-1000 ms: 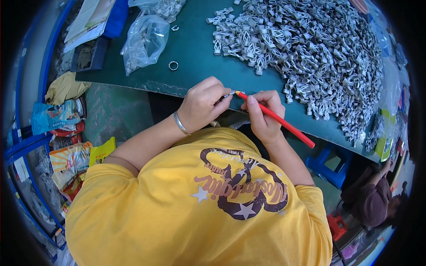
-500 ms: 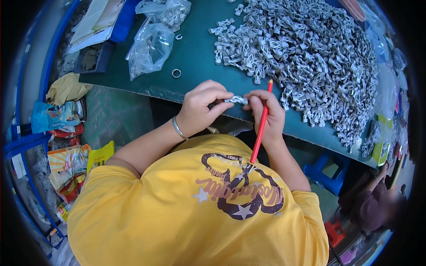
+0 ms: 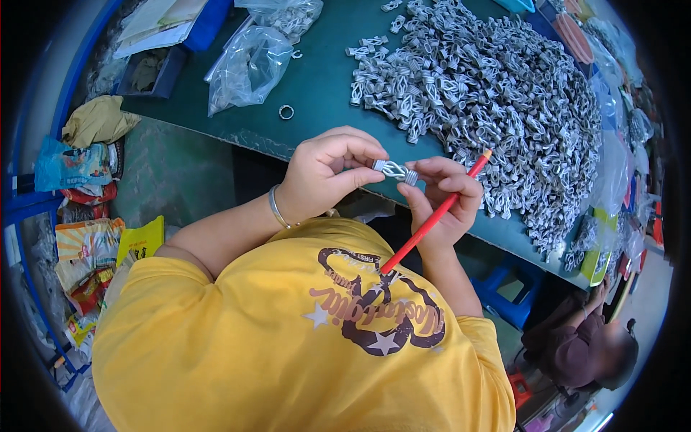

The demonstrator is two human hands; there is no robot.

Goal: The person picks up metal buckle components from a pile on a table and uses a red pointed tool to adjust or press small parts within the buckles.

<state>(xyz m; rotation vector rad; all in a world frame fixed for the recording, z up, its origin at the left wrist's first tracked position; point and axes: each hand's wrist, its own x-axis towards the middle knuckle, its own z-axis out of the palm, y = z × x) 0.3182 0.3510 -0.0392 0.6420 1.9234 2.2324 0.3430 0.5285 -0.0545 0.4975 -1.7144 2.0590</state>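
Note:
Between my two hands, just above the table's near edge, is a small silvery metal fitting [image 3: 394, 171] with ribbed ends and a twisted, open middle. The thumb and fingertips of my left hand [image 3: 327, 171] pinch its left end. My right hand [image 3: 445, 198] has its thumb and forefinger on the right end. That same hand also keeps a red pencil [image 3: 433, 220] lodged between its fingers, slanting from upper right to lower left. A large heap of similar metal fittings [image 3: 497, 108] lies beyond my right hand on the green table [image 3: 317, 86].
A lone metal ring [image 3: 286, 111] and clear plastic bags [image 3: 252, 65] lie at the table's left. Past them stands a dark blue bin [image 3: 152, 72]. A blue stool [image 3: 507, 291] is under the table's right side. Another person [image 3: 576, 349] sits at lower right.
The right hand has turned, so the pencil now slants more. The fitting sits slightly lower and further right, with more of it showing between the fingertips. The whole view has shifted a little.

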